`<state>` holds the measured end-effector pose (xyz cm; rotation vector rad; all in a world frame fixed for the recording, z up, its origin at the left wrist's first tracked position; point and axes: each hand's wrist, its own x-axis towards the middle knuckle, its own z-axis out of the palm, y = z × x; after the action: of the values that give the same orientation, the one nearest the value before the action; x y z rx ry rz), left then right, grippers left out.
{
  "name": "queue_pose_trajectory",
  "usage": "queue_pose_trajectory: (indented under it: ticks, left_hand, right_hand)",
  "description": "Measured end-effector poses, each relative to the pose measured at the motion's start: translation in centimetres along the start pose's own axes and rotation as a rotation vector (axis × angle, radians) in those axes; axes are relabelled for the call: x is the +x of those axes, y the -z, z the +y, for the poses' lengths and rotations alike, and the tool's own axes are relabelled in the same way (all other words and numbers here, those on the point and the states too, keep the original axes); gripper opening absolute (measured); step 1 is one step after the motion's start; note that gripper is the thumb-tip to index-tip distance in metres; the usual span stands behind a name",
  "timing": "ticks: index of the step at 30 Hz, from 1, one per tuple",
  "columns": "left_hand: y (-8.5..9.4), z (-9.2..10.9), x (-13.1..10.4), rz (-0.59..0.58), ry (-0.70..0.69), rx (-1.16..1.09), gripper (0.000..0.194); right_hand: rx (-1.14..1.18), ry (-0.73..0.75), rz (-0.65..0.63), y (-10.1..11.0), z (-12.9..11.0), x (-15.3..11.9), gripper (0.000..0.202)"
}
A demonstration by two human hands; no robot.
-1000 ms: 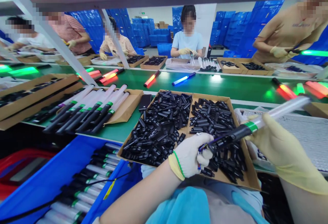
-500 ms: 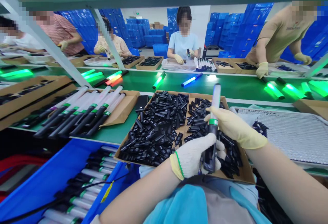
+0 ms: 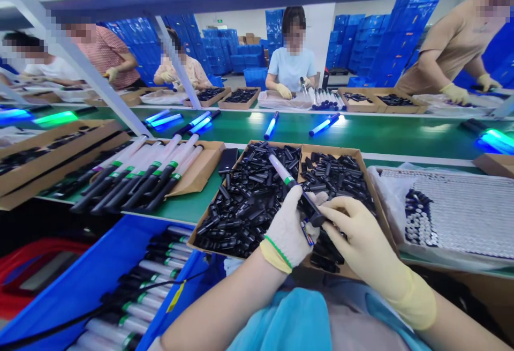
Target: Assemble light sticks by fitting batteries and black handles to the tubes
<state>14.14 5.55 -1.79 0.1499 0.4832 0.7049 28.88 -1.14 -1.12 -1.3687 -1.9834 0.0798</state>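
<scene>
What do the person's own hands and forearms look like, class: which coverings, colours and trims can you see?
The left hand wears a white knit glove with a green hem, a pale yellow cuff showing below. The right hand wears a smooth, pale yellow glove reaching past the wrist. The visible forearms are bare.

This is a factory floor, at an assembly line: a long green work surface (image 3: pixel 236 127) crosses the middle of the frame, strewn with glowing light sticks (image 3: pixel 272 125), and a row of gloved workers (image 3: pixel 292 69) lines its far side. Loose black parts (image 3: pixel 249 195) fill a divided cardboard tray (image 3: pixel 378 203) at centre, unlit sticks lie in a blue bin (image 3: pixel 100 249) at lower left, and blue crates (image 3: pixel 405 40) stand stacked high at upper right.
</scene>
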Motion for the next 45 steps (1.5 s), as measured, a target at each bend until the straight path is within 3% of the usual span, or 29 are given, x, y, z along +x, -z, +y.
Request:
queue_pose_trajectory:
  ticks: [6,10,12,15,17,21,24,31,36,41,45]
  left_hand:
    - [-0.8,-0.6,-0.3,-0.078,0.05,0.03,0.034]
    - [-1.7,-0.5,-0.4,-0.053,0.011,0.06,0.035]
    - [-2.2,-0.3,-0.5,0.004,-0.059,0.084,0.033]
    - [-2.6,-0.3,-0.3,0.111,-0.19,0.193,0.029]
    - [-2.6,-0.8,-0.1,0.142,-0.25,0.276,0.031]
    - [-2.4,-2.2,0.4,0.115,-0.223,0.439,0.035]
    - [-2.3,-2.9,0.7,0.122,-0.179,0.545,0.032]
    - [-2.0,-3.2,1.0,0.13,-0.055,0.332,0.052]
    - [-2.1,-3.3,0.7,0.067,-0.016,0.139,0.041]
    - [-1.7,-3.6,0.8,0.055,-0.095,0.148,0.038]
    - [-1.7,-3.8,0.8,0.052,-0.041,0.125,0.04]
  right_hand:
    - [-0.046,0.103,-0.022,-1.3,1.8,1.1,0.016]
    - [-0.045,0.131,-0.007,0.1,2.0,0.7,0.017]
    - [-0.066,0.036,0.038,1.6,1.7,-0.1,0.017]
    - [-0.134,-0.218,0.178,4.0,0.7,-1.6,0.022]
    - [-0.12,-0.279,0.216,4.8,-0.2,-2.3,0.028]
    - [-0.041,-0.116,0.055,4.2,-1.8,-1.7,0.017]
    - [-0.028,-0.105,-0.047,3.3,-2.0,-0.6,0.021]
    - [0.067,-0.222,-0.02,2.3,-2.1,-0.4,0.021]
    - [0.194,-0.324,0.027,2.4,-2.6,-0.2,0.016]
    - [0.122,-0.288,0.099,2.2,-2.3,0.2,0.019]
    - [0.101,-0.229,0.06,1.6,-1.8,0.3,0.017]
